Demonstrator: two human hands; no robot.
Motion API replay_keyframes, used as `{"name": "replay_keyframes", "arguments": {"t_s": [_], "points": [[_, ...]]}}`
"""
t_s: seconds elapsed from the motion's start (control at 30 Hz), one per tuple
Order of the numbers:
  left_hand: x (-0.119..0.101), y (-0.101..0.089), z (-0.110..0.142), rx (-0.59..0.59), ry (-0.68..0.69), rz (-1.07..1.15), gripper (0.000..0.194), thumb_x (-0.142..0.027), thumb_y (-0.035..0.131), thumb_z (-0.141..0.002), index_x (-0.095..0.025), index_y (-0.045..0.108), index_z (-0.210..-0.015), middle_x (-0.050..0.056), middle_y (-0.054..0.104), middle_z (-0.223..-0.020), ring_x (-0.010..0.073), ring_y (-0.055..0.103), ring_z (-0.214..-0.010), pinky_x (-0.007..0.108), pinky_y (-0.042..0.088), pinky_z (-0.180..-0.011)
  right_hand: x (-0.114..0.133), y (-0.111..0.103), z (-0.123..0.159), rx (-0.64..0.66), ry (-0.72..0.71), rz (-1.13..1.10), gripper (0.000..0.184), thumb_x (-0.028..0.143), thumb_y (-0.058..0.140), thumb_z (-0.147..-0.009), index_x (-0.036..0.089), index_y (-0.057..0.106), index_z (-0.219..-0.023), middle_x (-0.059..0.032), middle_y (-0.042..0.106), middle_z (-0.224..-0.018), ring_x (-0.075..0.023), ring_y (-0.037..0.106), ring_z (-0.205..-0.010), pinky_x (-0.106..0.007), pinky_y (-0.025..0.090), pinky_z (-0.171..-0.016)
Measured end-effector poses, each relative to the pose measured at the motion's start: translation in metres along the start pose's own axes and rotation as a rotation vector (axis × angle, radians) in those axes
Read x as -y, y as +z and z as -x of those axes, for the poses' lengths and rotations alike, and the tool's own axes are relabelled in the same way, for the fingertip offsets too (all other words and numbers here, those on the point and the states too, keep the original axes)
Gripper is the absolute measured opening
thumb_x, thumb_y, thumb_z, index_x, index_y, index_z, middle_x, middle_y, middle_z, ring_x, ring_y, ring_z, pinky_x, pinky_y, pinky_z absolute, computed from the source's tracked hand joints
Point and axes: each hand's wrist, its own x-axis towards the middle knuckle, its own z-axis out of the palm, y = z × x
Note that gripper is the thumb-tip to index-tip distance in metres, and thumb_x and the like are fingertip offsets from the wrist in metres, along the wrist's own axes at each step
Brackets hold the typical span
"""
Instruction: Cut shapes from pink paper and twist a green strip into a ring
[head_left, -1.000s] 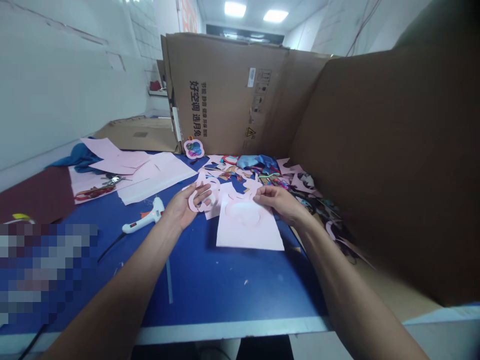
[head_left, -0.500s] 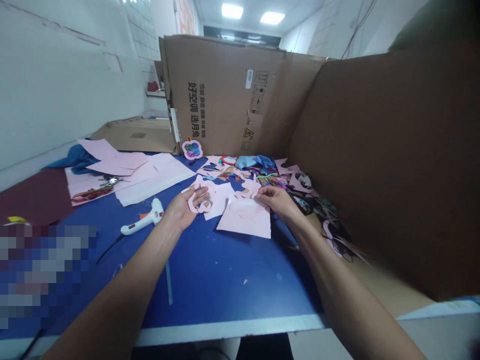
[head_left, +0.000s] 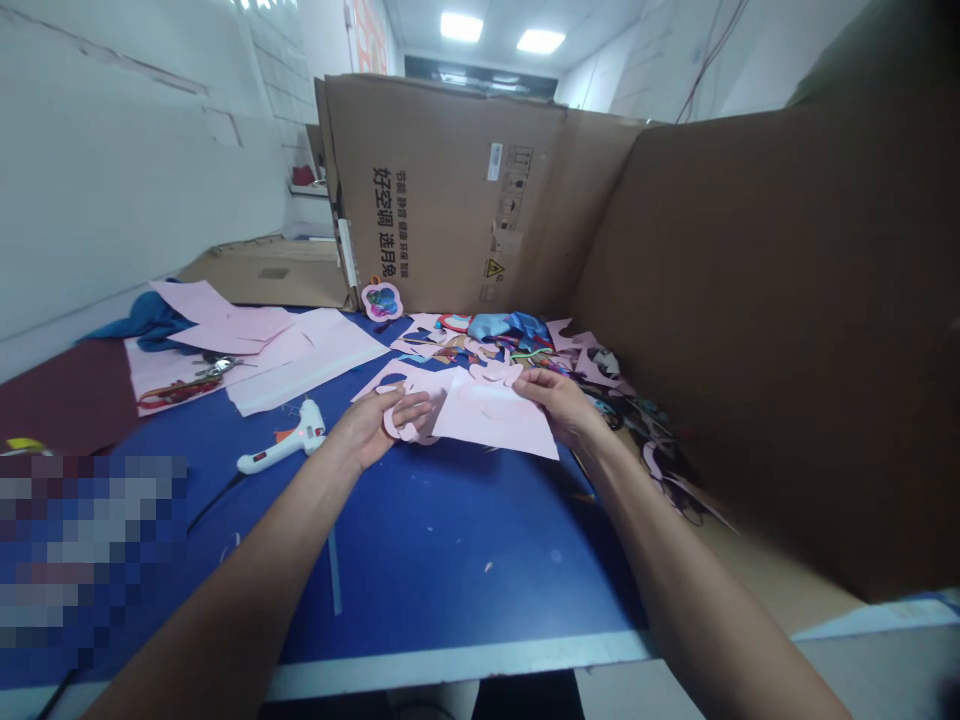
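Note:
Between the thumb and fingers of my left hand [head_left: 369, 428] is a curvy pink paper cutout [head_left: 411, 434], shaped like an open frame. My right hand [head_left: 556, 396] pinches a larger pink paper sheet [head_left: 499, 415] by its top right part; a faint curved line shows on it. The sheet's left edge meets or overlaps the cutout and the left fingertips. Behind the left hand lies another pink scrap [head_left: 381, 376] with a hole in it. A white glue gun [head_left: 289, 440] rests on the blue table left of my left hand.
Cardboard walls [head_left: 457, 200] stand at the back and right. Pink sheets [head_left: 232, 325] and a pair of metal-bladed tools [head_left: 191, 380] lie at left. Paper scraps and blue cloth [head_left: 517, 328] are heaped at the back. A flower-shaped piece [head_left: 382, 301] leans on the cardboard.
My right hand has tilted the pink sheet and brought its left edge over to the left hand. The left hand and its cutout have shifted slightly right and down.

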Motion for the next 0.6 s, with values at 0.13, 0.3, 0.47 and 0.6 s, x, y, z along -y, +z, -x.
{"name": "replay_keyframes", "arguments": {"t_s": [0.13, 0.3, 0.47, 0.6], "points": [[0.0, 0.006, 0.008, -0.22, 0.483, -0.205, 0.041, 0.005, 0.083, -0.07, -0.019, 0.074, -0.102, 0.012, 0.071, -0.129, 0.0251, 0.065, -0.128, 0.021, 0.057, -0.088, 0.0, 0.003, -0.001, -0.04, -0.078, 0.01, 0.044, 0.042, 0.095, -0.055, 0.021, 0.066, -0.08, 0.0034, 0.062, -0.065, -0.0115, 0.049, -0.053, -0.026, 0.038, -0.051], [0.004, 0.018, 0.021, -0.056, 0.364, -0.279, 0.031, -0.009, 0.086, -0.074, -0.02, 0.078, -0.103, 0.01, 0.077, -0.107, 0.0232, 0.072, -0.103, 0.025, 0.057, -0.076, 0.002, 0.014, 0.006, -0.034, -0.215, 0.137, 0.038, 0.047, 0.087, -0.067, 0.022, 0.065, -0.085, 0.0017, 0.063, -0.071, -0.0129, 0.05, -0.058, -0.026, 0.037, -0.053], [0.018, 0.025, 0.029, 0.279, 0.033, -0.381, 0.008, -0.018, 0.083, -0.08, -0.013, 0.078, -0.08, 0.012, 0.077, -0.076, 0.0191, 0.068, -0.063, 0.027, 0.052, -0.057, 0.005, 0.026, 0.017, -0.031, -0.285, 0.173, 0.034, 0.049, 0.082, -0.073, 0.022, 0.065, -0.087, -0.0003, 0.064, -0.077, -0.014, 0.052, -0.064, -0.026, 0.04, -0.057], [0.022, 0.024, 0.026, 0.179, 0.1, -0.494, 0.015, -0.02, 0.079, -0.085, -0.013, 0.076, -0.072, 0.008, 0.07, -0.062, 0.0137, 0.056, -0.048, 0.023, 0.039, -0.042, 0.004, 0.027, 0.016, -0.071, -0.315, 0.146, 0.034, 0.048, 0.083, -0.074, 0.022, 0.065, -0.085, -0.0006, 0.063, -0.077, -0.0139, 0.052, -0.065, -0.026, 0.042, -0.058]]}}
